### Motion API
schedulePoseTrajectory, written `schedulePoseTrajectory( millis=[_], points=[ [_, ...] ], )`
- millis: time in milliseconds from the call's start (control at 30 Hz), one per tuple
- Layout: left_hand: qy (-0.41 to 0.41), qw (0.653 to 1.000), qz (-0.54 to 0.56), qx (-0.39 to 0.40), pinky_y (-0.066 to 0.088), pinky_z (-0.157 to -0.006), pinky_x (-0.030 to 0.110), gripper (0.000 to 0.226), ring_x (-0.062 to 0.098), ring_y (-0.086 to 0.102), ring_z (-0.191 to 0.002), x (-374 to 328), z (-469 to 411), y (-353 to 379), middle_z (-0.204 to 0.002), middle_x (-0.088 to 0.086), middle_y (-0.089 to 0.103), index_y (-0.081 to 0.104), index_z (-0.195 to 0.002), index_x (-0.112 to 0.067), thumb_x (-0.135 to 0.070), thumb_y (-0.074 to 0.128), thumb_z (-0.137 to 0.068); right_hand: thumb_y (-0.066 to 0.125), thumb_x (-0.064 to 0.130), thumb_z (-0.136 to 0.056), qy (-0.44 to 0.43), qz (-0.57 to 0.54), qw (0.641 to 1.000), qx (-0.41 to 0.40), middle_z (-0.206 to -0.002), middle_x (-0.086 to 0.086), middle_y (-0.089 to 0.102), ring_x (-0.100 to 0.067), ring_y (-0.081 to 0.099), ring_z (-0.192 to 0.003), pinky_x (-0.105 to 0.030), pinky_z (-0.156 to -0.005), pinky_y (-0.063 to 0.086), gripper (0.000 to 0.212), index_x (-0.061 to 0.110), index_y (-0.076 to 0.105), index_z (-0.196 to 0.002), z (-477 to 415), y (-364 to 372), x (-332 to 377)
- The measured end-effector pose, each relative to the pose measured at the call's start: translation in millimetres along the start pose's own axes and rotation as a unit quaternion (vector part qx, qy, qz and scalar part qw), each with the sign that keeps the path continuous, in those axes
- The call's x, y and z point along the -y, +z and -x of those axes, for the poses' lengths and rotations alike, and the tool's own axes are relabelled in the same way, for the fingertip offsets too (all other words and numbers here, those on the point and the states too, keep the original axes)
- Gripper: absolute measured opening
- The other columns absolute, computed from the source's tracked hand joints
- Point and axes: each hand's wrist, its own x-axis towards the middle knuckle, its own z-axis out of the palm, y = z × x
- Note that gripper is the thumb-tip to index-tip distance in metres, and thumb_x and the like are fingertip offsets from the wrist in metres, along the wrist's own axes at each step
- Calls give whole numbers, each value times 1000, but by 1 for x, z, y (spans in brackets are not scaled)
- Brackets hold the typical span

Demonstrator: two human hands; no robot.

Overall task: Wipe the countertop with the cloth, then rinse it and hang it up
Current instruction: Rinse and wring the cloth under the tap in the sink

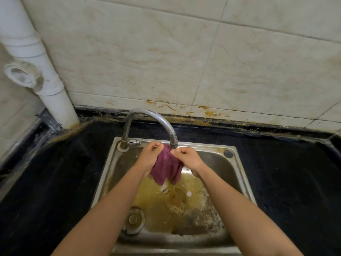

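While both hands pinch its top edge, left hand point(150, 156) and right hand point(187, 158) grips clamped, the cloth point(167, 168) hangs under the faucet point(156, 119) over the sink point(238, 163) at frame centre.

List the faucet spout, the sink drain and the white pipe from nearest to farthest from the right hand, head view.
1. Faucet spout: its tip sits just above and left of the right hand.
2. Sink drain: low in the basin, near-left corner.
3. White pipe: far left, in the wall corner.
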Motion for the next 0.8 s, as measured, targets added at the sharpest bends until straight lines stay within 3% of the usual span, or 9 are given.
schedulePoseTrajectory(
  millis=[67, 133, 200, 267, 333, 467, 600, 667, 800],
  points=[
    [9, 1000, 5, 8, 34, -45, 15, 23, 9, 40, -55, 2, 0, 0, -62, -3, 47, 51, -73, -19, -13, 47, -95, 65, 16, -84, 26, 4, 999, 24, -65, -5, 58, -14, 56, -62, -29, -66, 49, 21, 11, 56, -66, 0, -3, -6],
    [12, 1000, 26, -4, 39, -56, 20, 21, 11, 46, -62, 2, 0, -1, -69, -1, 51, 53, -75, -18, -12, 48, -95, 67, 10, -82, 54, 14, 997, 60, -63, -9, 64, -19, 62, -60, -33, -75, 54, 15, 7, 61, -69, 1, -6, -13],
    [0, 997, 70, -30, 44, -64, 23, 16, 12, 52, -69, 0, -1, -5, -77, 1, 57, 56, -79, -16, -12, 50, -93, 68, 7, -80, 79, 36, 994, 65, -55, -3, 63, -12, 61, -53, -25, -67, 55, 13, 0, 64, -71, 3, -8, -20],
    [-20, 986, 158, -48, 49, -70, 26, 15, 15, 59, -76, -3, -3, -13, -84, 4, 63, 56, -80, -15, -4, 53, -91, 70, 9, -79, 103, 47, 993, 42, -51, 3, 59, -7, 55, -48, -17, -52, 48, 17, 6, 61, -65, 4, -12, -25],
    [-31, 976, 207, -55, 51, -68, 27, 18, 16, 64, -76, -5, -6, -20, -81, 4, 69, 55, -81, -13, 3, 52, -88, 69, 12, -80, 119, 44, 991, 34, -59, 0, 59, -10, 55, -55, -19, -55, 46, 19, 11, 60, -63, 6, -16, -30],
    [-36, 984, 156, -76, 52, -76, 33, 17, 20, 64, -82, -3, -13, -29, -85, 5, 70, 61, -89, -14, 1, 54, -88, 61, 7, -86, 93, -22, 995, 10, -64, 0, 58, -10, 55, -62, -16, -60, 48, 27, 13, 51, -61, 6, -15, -31],
    [-3, 994, 43, -99, 48, -90, 37, 21, 24, 61, -92, 5, -15, -36, -85, 4, 67, 66, -82, -16, 0, 54, -88, 63, 3, -83, 85, 46, 995, 11, -64, 0, 59, -8, 56, -59, -17, -58, 49, 22, 12, 55, -65, 3, -17, -27],
    [17, 993, 10, -119, 47, -87, 32, 20, 18, 58, -89, 7, -12, -37, -84, 2, 64, 65, -86, -16, -1, 53, -89, 63, -1, -82, 90, 62, 994, -4, -61, 0, 61, -10, 56, -57, -16, -53, 49, 21, 11, 59, -65, 2, -22, -26],
    [19, 985, 35, -166, 46, -73, 24, 14, 13, 55, -77, 11, -12, -41, -80, -2, 59, 63, -92, -11, -6, 51, -92, 61, -4, -84, 78, -9, 995, -66, -42, 8, 60, -7, 56, -46, -15, -46, 47, 25, 9, 59, -62, 1, -22, -25]
  ],
)
